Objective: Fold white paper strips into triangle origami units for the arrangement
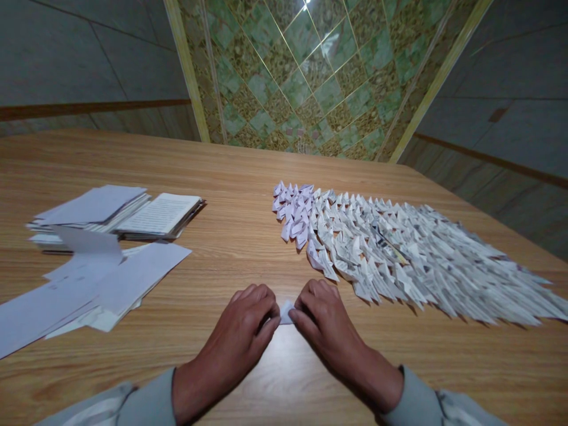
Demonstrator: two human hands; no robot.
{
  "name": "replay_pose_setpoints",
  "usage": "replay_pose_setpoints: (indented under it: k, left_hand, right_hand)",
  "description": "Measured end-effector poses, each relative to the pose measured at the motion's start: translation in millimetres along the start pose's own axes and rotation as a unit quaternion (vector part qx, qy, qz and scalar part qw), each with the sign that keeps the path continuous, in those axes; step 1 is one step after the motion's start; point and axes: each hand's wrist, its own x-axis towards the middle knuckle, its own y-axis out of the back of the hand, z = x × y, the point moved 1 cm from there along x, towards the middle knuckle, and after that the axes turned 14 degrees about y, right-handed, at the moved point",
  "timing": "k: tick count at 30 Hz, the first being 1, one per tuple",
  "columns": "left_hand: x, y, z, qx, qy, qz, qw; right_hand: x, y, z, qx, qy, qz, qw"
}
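Observation:
My left hand [242, 334] and my right hand [323, 322] meet low in the middle of the wooden table [248, 236], fingers curled. Between them they pinch a small folded piece of white paper [286, 312], mostly hidden by the fingers and pressed against the tabletop. Just beyond my right hand lies a wide spread of several small folded paper boats [399, 254], packed in overlapping rows that run to the right edge.
Loose white sheets [110, 284] lie fanned out at the left. Behind them rest a stack of papers [89, 210] and an open book [162, 216]. A green patterned tiled wall [310, 77] rises past the table's far edge.

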Motion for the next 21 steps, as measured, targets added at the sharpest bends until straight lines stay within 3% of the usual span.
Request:
replay_pose_setpoints:
  k: [7, 16, 21]
  left_hand:
    - [-0.2, -0.8, 3.3, 0.059, 0.009, 0.042, 0.997]
    - [1.1, -1.0, 3.9, 0.083, 0.02, 0.055, 0.995]
    - [1.0, -1.2, 3.3, 0.078, -0.081, 0.046, 0.993]
  right_hand:
    - [6.4, -6.0, 1.4, -0.099, -0.007, -0.037, 0.994]
    - [8.5, -7.5, -2.0, -0.131, -0.034, -0.017, 0.991]
    - [7.8, -8.2, -0.6, -0.105, -0.016, -0.003, 0.994]
